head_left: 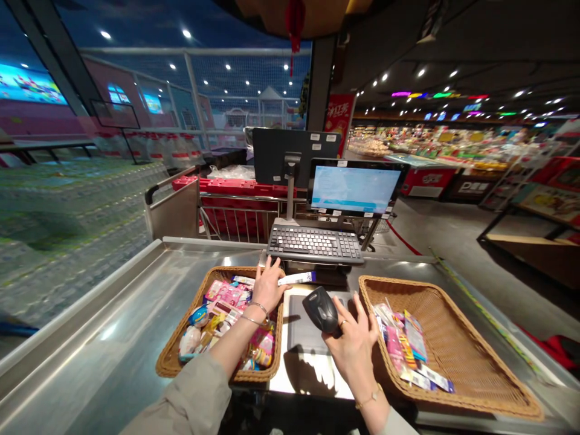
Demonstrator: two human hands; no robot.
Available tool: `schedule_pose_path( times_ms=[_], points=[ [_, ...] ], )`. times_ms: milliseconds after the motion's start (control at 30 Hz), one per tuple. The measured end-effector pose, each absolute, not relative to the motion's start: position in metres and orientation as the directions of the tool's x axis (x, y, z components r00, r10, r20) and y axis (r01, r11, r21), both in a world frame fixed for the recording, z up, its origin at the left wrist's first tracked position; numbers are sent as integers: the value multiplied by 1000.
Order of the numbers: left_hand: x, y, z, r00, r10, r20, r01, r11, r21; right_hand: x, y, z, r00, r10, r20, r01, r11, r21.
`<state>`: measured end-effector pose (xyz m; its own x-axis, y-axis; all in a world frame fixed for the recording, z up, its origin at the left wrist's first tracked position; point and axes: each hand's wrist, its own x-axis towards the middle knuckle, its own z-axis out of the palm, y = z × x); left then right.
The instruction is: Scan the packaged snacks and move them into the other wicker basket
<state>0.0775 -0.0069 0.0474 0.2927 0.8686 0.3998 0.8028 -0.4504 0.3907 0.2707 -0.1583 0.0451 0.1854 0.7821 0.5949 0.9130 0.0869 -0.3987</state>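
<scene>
My left hand point(268, 285) is closed on a slim white and blue tube-shaped item point(296, 278), held above the far rim of the left wicker basket point(174, 353), which is full of several colourful small packets. My right hand point(352, 341) grips a black handheld barcode scanner point(321, 309) over a dark pad in the middle of the counter. The scanner's head points toward the item in my left hand. The right wicker basket point(471, 356) holds several flat packets along its left side.
A keyboard point(315, 244) and a lit till screen point(356, 188) stand beyond the baskets on the steel checkout counter point(113, 338). A second monitor's back and red shopping trolleys are behind. Store aisles and shelves lie to the right.
</scene>
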Motion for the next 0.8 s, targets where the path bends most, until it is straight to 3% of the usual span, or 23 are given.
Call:
schedule_pose_path(
  times_ms=[800],
  points=[
    [94,-11,47,267,884,385,808,-423,410,285,-166,43,190,788,585,914,75,-398]
  ],
)
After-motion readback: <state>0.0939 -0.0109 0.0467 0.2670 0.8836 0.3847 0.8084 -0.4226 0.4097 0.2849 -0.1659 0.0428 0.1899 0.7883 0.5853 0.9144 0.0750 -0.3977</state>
